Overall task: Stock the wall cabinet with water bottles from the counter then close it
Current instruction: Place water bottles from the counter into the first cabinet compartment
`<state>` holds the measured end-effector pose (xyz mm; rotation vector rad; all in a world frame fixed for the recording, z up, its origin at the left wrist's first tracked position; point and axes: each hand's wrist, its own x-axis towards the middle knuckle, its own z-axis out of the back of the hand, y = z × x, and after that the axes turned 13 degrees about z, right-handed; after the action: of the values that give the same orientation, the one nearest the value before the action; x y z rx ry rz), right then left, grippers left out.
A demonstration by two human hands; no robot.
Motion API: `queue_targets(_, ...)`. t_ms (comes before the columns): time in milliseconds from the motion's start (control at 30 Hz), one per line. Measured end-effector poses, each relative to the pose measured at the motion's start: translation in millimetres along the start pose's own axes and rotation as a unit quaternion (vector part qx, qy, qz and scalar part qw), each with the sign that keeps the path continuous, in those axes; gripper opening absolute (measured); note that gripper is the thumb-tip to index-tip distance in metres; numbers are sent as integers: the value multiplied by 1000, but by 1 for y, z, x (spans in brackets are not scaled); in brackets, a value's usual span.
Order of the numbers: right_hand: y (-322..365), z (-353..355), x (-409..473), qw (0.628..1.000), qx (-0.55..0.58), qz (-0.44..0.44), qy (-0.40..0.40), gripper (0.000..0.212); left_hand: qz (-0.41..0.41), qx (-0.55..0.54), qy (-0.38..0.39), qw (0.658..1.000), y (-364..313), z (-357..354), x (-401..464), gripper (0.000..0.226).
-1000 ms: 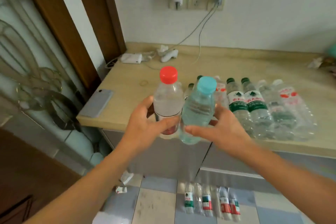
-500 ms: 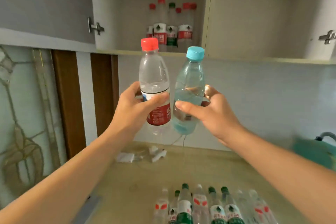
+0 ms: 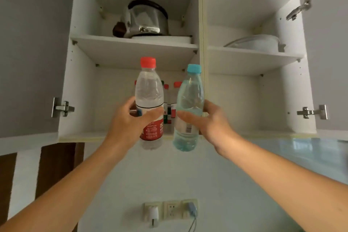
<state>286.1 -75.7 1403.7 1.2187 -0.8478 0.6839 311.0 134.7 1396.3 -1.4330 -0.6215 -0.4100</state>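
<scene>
My left hand (image 3: 130, 118) grips a clear water bottle with a red cap and red label (image 3: 149, 92), held upright. My right hand (image 3: 211, 120) grips a bluish bottle with a teal cap (image 3: 191, 96), also upright. Both bottles are raised side by side in front of the lower left compartment of the open wall cabinet (image 3: 82, 135). Several red- and green-capped bottles (image 3: 169, 103) stand at the back of that compartment, mostly hidden behind the two held bottles.
Both cabinet doors stand open, left door (image 3: 32, 52) and right door (image 3: 329, 52). A steel pot (image 3: 146, 19) sits on the upper left shelf, a white dish (image 3: 258, 43) on the upper right. Wall sockets (image 3: 170, 211) are below. The counter is out of view.
Both hands have lifted the two bottles from counter height up to the cabinet's lower shelf. My view has tilted upward, so the counter and its bottles have dropped out of sight.
</scene>
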Motion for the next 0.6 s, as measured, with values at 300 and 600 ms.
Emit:
queue_targets(300,-68,-26,74,988,7,-104,-114,30,72,-10,-51,996,40,-8,102,40)
queue_targets(600,-99,-43,105,985,-109,-82,-102,29,79,51,-44,995,68,11,141,43)
